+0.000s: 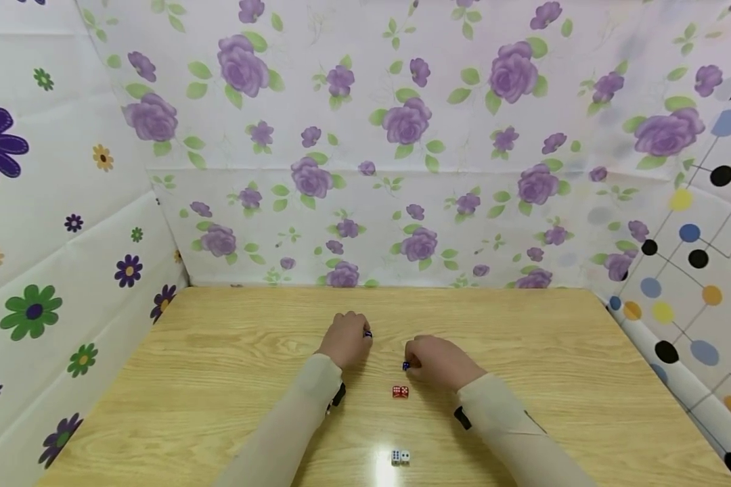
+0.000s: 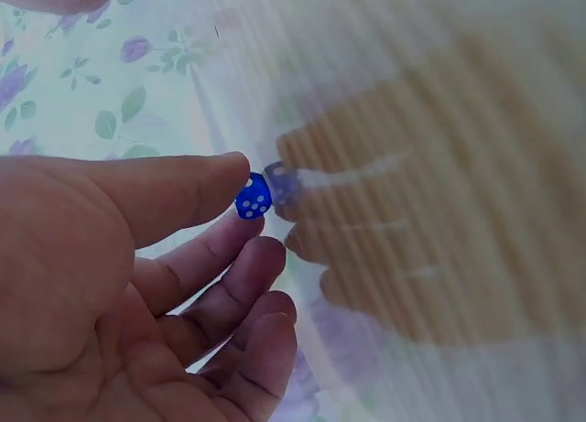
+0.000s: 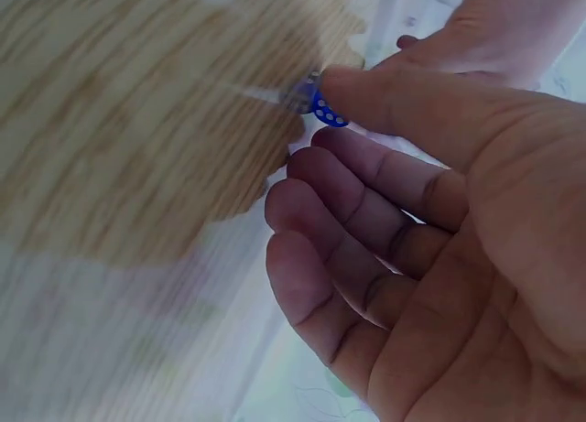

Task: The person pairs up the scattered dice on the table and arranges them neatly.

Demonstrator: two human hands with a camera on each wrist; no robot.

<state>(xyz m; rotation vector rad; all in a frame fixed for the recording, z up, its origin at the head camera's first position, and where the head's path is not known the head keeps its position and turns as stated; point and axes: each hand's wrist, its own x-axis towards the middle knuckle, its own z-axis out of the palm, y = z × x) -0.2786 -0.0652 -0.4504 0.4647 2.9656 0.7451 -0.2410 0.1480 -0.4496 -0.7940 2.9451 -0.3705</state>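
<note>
Near the middle of the table, my left hand [image 1: 346,341] pinches a blue die [image 2: 254,198] with white dots between thumb and index finger, right at the tabletop. Its other fingers are bent loosely beneath. A little nearer and to the right, my right hand [image 1: 441,363] grips a second blue die [image 3: 328,111] by thumb and fingertip, also close at the wood. Just below that hand, in the head view, two red dice [image 1: 396,391] sit side by side. Closer to me lie two white dice [image 1: 396,457], again as a pair.
The wooden table [image 1: 231,379] reaches back to a wall covering [image 1: 365,223] with purple flowers. Patterned sheets stand at the left [image 1: 85,270] and right [image 1: 682,284]. Both wrists carry dark straps by the pale sleeves. The glossy tabletop mirrors hands and dice.
</note>
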